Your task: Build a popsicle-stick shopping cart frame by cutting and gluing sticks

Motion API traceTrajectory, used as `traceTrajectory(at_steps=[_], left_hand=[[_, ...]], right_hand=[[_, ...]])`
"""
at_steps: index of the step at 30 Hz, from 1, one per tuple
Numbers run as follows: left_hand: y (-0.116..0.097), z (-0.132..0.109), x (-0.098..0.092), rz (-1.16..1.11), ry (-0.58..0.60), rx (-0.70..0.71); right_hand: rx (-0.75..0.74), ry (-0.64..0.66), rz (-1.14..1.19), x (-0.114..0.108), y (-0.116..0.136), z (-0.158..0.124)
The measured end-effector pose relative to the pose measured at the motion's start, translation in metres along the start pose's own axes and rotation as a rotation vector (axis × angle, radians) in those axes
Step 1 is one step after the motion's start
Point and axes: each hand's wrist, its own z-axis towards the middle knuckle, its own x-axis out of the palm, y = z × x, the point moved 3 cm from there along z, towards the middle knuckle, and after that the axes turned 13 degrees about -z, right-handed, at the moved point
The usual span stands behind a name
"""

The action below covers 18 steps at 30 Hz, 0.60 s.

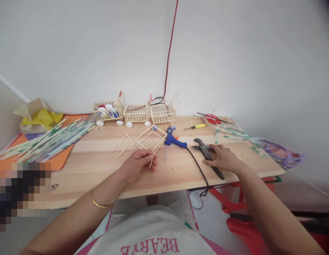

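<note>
My left hand (139, 163) pinches the lower end of a stick frame (151, 139), a small open box of thin wooden sticks that rests on the wooden board (100, 166). My right hand (221, 157) lies over black cutting pliers (208, 153) on the board, fingers curled on the handles. A blue glue gun (173, 139) lies between the two hands, its black cord running off the front edge. Several loose cut sticks (124, 143) lie to the left of the frame.
Three stick-built carts (134, 112) with white wheels stand at the back by the wall. A heap of wrapped chopsticks (47, 140) lies left on orange sheets. A yellow screwdriver (196, 126), a red tape roll (212, 119) and torn wrappers (233, 134) sit back right. A red stool (233, 209) is below.
</note>
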Motion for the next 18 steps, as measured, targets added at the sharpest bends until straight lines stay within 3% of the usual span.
traceTrajectory(at_steps=[6,10,12,14,18], left_hand=[[-0.007,-0.006,-0.001,-0.076,-0.009,0.016],[-0.008,-0.007,0.001,-0.1,0.009,0.046],[-0.007,-0.009,0.004,-0.099,0.016,0.077],[-0.007,-0.012,0.009,-0.1,0.022,0.102],[-0.005,-0.022,0.021,-0.091,0.047,0.124]], right_hand=[[0.09,-0.121,0.166,-0.015,0.005,-0.006],[0.144,-0.237,0.47,-0.033,0.01,-0.025],[0.041,-0.213,0.622,-0.044,0.026,-0.039],[-0.192,-0.144,0.681,-0.056,0.053,-0.055],[-0.458,-0.224,0.52,-0.076,0.108,-0.08]])
